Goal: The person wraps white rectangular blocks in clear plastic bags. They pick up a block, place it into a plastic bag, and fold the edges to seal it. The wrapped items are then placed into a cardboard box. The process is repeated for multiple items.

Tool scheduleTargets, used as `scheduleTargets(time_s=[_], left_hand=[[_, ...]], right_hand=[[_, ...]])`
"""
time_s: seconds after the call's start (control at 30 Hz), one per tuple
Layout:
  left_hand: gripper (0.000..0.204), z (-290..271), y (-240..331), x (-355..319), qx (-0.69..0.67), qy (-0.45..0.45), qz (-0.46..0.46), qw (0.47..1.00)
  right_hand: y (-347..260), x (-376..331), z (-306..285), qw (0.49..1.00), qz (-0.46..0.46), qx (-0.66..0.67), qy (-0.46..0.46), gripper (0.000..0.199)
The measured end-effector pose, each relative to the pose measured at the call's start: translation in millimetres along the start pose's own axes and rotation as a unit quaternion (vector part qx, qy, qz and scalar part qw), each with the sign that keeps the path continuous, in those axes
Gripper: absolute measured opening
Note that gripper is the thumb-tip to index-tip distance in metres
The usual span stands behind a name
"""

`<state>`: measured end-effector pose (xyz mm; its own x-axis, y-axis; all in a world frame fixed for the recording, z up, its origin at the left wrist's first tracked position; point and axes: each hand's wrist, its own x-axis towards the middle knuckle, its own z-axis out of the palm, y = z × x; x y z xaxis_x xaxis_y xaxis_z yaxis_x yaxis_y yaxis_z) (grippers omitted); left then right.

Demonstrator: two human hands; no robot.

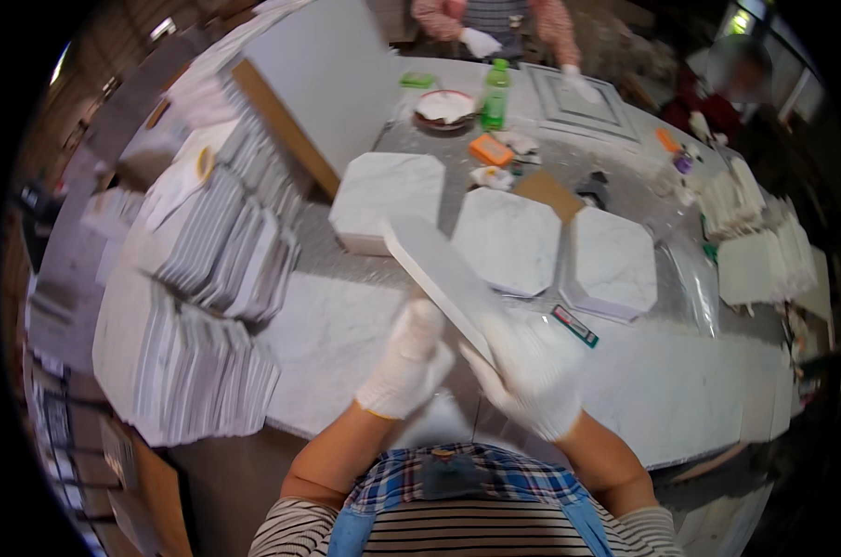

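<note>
- One white tile (443, 280), tilted, reaching forward and leftward out of the gloved right hand (534, 376), closed around its near end.
- Just left of the tile's near end: gloved left hand (407, 362), curled; cannot tell whether touching, for blur.
- Right of the tile: one small green-edged case (574, 326), contents hidden.
- Beyond the tile: three piles of corner-cut tiles (507, 237).
- Farther beyond the tile: one bowl (419, 121), white inside; one green bottle (495, 100), contents unclear.
- Left of the tile: at least two long stacks of tiles (202, 367).
</note>
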<state>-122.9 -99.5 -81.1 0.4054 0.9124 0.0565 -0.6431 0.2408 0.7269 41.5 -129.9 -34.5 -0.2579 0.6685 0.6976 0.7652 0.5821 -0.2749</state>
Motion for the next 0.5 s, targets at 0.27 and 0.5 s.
scheduleTargets(time_s=[0.27,0.5], left_hand=[[0.054,5.2,-25.2,-51.2,-0.135,0.161,-0.155,0.965],[0.048,-43.1,-46.6,-76.6,-0.089,0.135,-0.186,0.969]], right_hand=[[-25.5,-53.6,-20.4,0.972,-0.036,0.095,-0.213,0.031],[-0.7,-130.5,-2.8,0.991,0.108,0.035,-0.07,0.033]])
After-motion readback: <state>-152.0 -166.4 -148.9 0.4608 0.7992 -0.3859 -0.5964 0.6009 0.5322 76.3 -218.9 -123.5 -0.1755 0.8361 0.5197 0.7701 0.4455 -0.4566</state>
